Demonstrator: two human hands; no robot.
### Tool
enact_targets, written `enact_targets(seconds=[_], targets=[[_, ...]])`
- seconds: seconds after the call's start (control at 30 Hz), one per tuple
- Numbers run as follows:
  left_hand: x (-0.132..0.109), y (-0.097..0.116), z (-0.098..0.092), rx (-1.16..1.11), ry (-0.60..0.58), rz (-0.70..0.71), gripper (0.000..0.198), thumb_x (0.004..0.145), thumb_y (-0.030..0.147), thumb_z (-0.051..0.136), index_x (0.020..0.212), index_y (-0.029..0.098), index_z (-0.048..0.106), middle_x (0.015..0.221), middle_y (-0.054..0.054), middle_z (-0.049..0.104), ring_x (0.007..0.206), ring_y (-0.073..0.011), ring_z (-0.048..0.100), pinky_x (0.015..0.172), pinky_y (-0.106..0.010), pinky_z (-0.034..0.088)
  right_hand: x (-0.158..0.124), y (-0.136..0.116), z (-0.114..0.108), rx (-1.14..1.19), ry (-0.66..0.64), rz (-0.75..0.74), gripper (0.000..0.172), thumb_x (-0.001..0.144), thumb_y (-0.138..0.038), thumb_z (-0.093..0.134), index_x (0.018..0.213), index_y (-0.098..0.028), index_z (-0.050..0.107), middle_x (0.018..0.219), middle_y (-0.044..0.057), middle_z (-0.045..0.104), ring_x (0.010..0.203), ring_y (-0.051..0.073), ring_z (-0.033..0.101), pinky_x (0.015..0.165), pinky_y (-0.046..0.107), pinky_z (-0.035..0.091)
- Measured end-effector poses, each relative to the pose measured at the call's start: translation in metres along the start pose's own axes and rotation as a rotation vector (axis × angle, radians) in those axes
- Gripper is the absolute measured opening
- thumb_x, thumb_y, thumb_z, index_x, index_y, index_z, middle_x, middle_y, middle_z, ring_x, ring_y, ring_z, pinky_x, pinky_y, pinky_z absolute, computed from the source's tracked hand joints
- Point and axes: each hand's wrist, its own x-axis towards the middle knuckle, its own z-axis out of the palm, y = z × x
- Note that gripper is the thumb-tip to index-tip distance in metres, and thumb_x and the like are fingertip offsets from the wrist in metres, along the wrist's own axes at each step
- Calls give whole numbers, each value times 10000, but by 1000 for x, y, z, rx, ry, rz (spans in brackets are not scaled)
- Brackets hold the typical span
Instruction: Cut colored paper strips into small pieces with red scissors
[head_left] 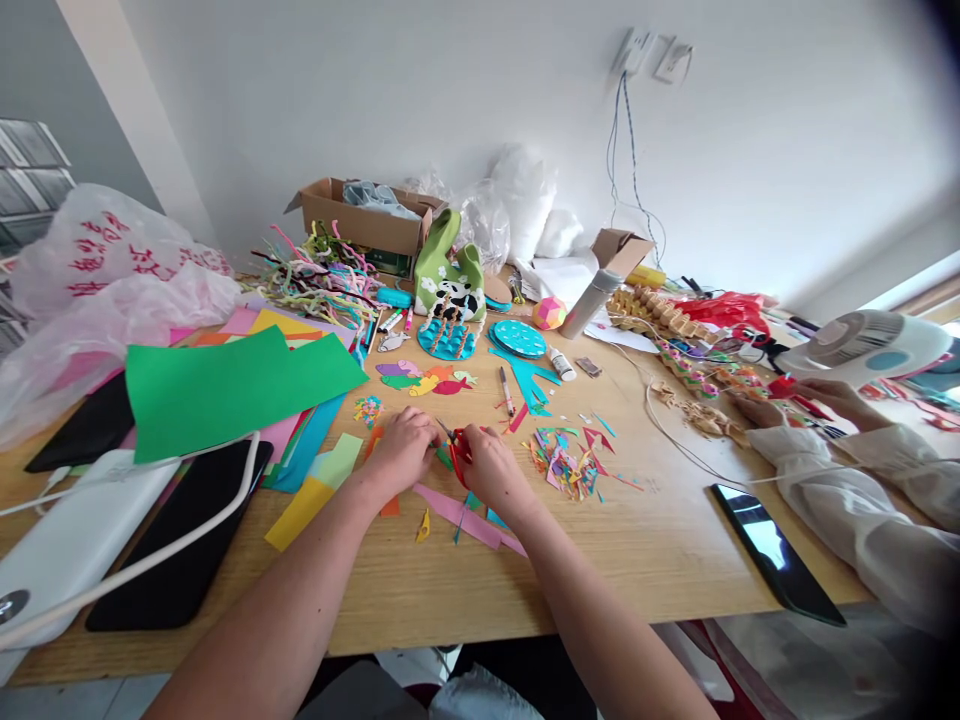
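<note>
My right hand point(491, 470) is closed round a pair of red-handled scissors point(460, 455), whose blades point up and left toward my other hand. Fingers of my left hand point(405, 447) are pinched together beside the blades; a bit of green paper point(444, 458) shows between the hands, mostly hidden. Under and around my wrists lie a pink paper strip point(469, 518), a small yellow scrap point(424, 525) and orange paper point(390, 506). Colourful paper fish point(427, 380) lie just beyond my hands. Right of them spreads a heap of paper clippings point(570, 462).
Green sheets point(210, 390) top a paper stack at left, near a white power bank point(90, 540). A panda piece point(454, 297), blue discs point(517, 338) and a grey bottle point(592, 303) stand behind. At right are a phone point(776, 550), a fan point(874, 345) and another person's sleeves point(817, 480).
</note>
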Motion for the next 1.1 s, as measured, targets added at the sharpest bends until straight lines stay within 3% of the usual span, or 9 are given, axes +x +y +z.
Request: enact_targets(seconds=[0.17,0.4,0.47,0.57,0.67,0.73,0.8,0.87,1.1], targets=[[1,-1,0,73,-42,25,146,761,67,560,770,171,662,930,-91,640,984,-229,516,869,-343,431,-2,-9,4,-23,-20,-32,86,877,-164,505,831,-138,573,737,114,678,742,228,615,812,299,357],[1,-1,1,49,-36,13,167,749,39,540,757,171,641,931,-92,637,997,-234,518,883,-347,432,-1,-10,7,-2,-25,-4,57,845,-185,549,800,-154,565,724,99,670,764,221,619,730,269,371],[1,0,1,9,40,16,171,755,50,551,827,174,645,982,-94,632,1025,-241,510,918,-365,425,0,-8,4,7,-16,12,46,827,-143,540,788,-160,557,718,89,663,765,210,612,683,255,364],[2,2,-3,-115,282,-36,216,773,78,558,950,186,618,1067,-96,610,1075,-241,501,956,-382,408,2,0,-6,64,30,68,70,809,-120,515,768,-171,539,707,70,645,720,185,593,601,241,341],[4,6,-10,-406,461,-190,64,815,225,575,861,183,588,911,-72,621,902,-211,561,810,-339,452,6,12,-21,338,103,141,78,733,-151,555,702,-191,496,635,14,596,582,143,533,522,224,312],[5,11,-13,-712,393,-287,216,808,391,601,766,181,574,750,-32,602,706,-166,553,652,-283,435,7,18,-29,530,120,121,81,700,-160,552,694,-196,480,621,-13,574,541,123,504,507,217,323],[4,17,-14,-984,204,-342,334,742,499,651,721,172,590,683,-12,591,611,-132,522,565,-249,387,8,19,-35,660,122,69,78,685,-165,550,695,-194,478,620,-25,558,541,116,495,519,218,351],[3,22,-13,-1137,40,-378,355,676,495,716,723,158,612,683,-14,610,577,-110,505,528,-232,358,7,17,-37,730,112,27,83,672,-172,561,696,-190,484,622,-29,550,549,114,488,529,224,371],[2,24,-6,-1309,47,-465,318,565,390,803,657,136,636,600,-16,622,511,-89,483,505,-231,343,4,14,-32,876,76,-17,127,709,-215,623,723,-180,501,670,-18,555,610,124,506,586,246,413]])
